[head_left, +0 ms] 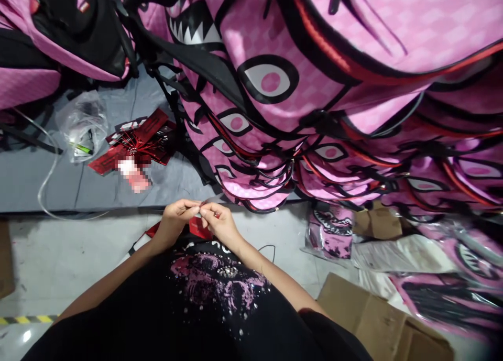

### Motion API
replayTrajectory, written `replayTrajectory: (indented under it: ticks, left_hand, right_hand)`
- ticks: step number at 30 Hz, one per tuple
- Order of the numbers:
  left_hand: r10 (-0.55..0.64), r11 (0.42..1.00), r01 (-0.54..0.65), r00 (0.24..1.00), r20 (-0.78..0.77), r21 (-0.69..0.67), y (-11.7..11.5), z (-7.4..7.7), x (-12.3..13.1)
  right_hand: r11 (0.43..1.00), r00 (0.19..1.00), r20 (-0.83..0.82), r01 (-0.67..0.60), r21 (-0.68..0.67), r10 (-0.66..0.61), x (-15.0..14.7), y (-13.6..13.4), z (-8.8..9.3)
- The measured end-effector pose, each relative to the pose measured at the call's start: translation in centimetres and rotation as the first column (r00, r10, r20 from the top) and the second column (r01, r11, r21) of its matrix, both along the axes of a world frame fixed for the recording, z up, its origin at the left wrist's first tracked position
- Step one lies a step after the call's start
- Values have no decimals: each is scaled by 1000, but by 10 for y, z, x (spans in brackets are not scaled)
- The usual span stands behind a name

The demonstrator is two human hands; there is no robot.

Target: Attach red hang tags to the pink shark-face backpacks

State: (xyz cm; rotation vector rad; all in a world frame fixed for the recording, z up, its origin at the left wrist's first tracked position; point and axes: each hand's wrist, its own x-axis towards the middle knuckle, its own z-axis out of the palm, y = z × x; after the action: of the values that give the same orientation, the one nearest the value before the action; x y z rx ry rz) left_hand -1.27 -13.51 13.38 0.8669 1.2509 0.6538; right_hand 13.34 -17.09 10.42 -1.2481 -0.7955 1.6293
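Note:
My left hand (177, 214) and my right hand (219, 220) meet in front of my chest, fingers pinched together. Between them hangs a small red tag (195, 227), and both hands pinch something thin at its top, perhaps a string. Just beyond my hands rises a big pile of pink backpacks (298, 104) printed with eyes and shark teeth. A heap of red tags (135, 143) lies on the grey table (35, 177) to the left.
A clear plastic bag (82, 124) with small items lies near the red tags. Packed pink bags in plastic (444, 277) and flattened cardboard (377, 319) lie on the floor at right. Yellow-black tape (27, 319) marks the floor at lower left.

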Motion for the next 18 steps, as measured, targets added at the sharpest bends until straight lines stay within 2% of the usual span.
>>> replayTrajectory:
  ticks: [5,10,12,15,18]
  left_hand:
    - [-84,992,93,991,-107,81,2,2,8]
    - [-122,979,138,986,-113,148,3,0,14]
    - [-84,980,99,992,-97,171,3,-1,14]
    - [50,965,-33,997,-59,260,6,-1,9]
    - [141,931,-108,988,-69,350,11,4,2]
  right_hand:
    - [997,998,-66,16,-74,-21,10,-2,2]
    - [999,999,-33,22,-45,-24,12,-7,5]
    - [1000,997,71,12,7,-13,12,-11,3]
    - [996,961,274,26,82,-47,18,-21,-8]
    - [991,902,411,129,37,-132,38,-35,-31]
